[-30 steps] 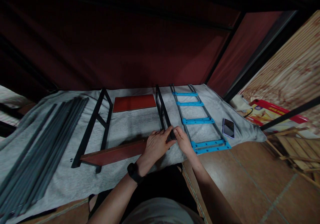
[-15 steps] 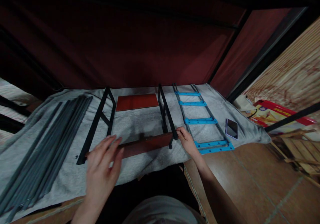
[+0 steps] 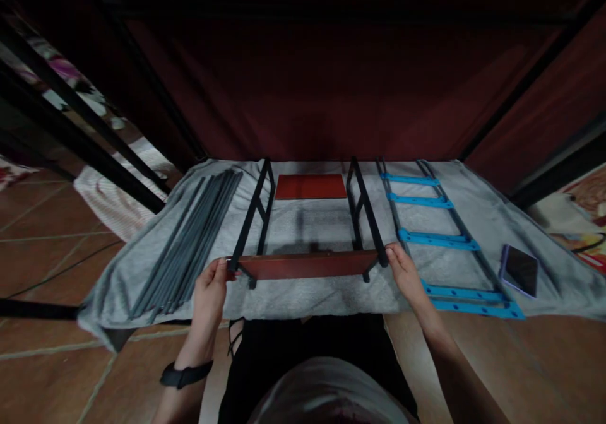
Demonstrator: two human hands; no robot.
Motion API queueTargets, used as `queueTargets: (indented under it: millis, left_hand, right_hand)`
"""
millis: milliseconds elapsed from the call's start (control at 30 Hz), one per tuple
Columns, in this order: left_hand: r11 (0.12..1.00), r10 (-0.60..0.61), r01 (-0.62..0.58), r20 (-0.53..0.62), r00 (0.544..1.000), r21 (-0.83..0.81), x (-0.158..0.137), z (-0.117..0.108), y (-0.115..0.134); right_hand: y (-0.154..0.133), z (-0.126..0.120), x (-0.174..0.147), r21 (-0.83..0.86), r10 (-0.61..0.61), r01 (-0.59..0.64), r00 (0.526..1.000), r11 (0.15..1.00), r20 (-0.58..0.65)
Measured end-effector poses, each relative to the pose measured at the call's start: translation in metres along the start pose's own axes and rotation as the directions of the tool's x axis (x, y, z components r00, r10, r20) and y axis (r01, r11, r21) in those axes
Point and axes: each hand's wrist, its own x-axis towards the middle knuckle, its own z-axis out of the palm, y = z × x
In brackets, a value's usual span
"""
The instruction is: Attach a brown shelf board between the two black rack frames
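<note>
Two black metal side frames, a left one (image 3: pixel 249 222) and a right one (image 3: pixel 370 219), stand on a grey cloth. A reddish-brown board (image 3: pixel 310 266) spans between their near ends. My left hand (image 3: pixel 211 291) is closed at the near corner of the left frame, fingertips pinched against its outer side. At the matching corner of the right frame, my right hand (image 3: pixel 404 274) grips with thumb and fingers. Whether a small screw sits under either set of fingertips cannot be made out. An orange-red board (image 3: pixel 311 187) lies between the frames' far ends.
Dark grey tubes (image 3: pixel 194 241) lie bundled on the cloth (image 3: pixel 307 298) at left. Right of the frames are tubes joined by blue connector strips (image 3: pixel 440 240), then a phone (image 3: pixel 519 270). A dark red panel (image 3: pixel 322 96) rises behind; black posts (image 3: pixel 118 146) stand at left.
My left hand has gone from open above the board to closed on the left frame's corner. That end of the frame and board looks straighter now. The view has turned left.
</note>
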Motion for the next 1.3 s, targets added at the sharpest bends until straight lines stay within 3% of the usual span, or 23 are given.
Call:
queueTargets:
  millis: [167, 300, 467, 633, 900, 1067, 1300]
  left_hand:
    - [0.986, 0.127, -0.134, 0.074, 0.989, 0.1, -0.006, -0.003, 0.009]
    - [0.963, 0.205, -0.213, 0.063, 0.977, 0.165, -0.003, -0.003, 0.008]
    - [0.97, 0.22, -0.222, 0.029, 0.975, 0.103, 0.003, -0.002, -0.002]
    - [0.971, 0.215, -0.22, 0.068, 0.974, 0.09, 0.005, -0.004, -0.001]
    - [0.989, 0.14, -0.143, 0.099, 0.985, 0.023, -0.005, -0.004, 0.015]
    - [0.979, 0.136, -0.162, 0.193, 0.972, 0.123, -0.003, -0.008, 0.016]
    - [0.969, 0.172, -0.201, 0.188, 0.967, 0.144, 0.007, -0.006, 0.005]
  right_hand:
    - [-0.003, 0.0, -0.001, -0.015, 0.015, -0.015, 1.0, 1.0, -0.015]
    - [-0.002, 0.0, -0.001, -0.001, 0.077, -0.078, 0.997, 0.997, -0.027]
    - [-0.005, 0.002, -0.001, 0.078, 0.164, -0.163, 0.986, 0.984, -0.01]
    - [-0.012, 0.004, -0.001, 0.153, 0.226, -0.223, 0.974, 0.963, 0.0]
    - [-0.008, 0.0, -0.007, -0.041, 0.086, -0.088, 0.995, 0.995, -0.047]
    - [-0.007, -0.003, -0.005, -0.114, 0.056, -0.057, 0.998, 0.992, -0.014]
    - [0.001, 0.0, -0.002, -0.013, 0.088, -0.088, 0.996, 0.996, -0.016]
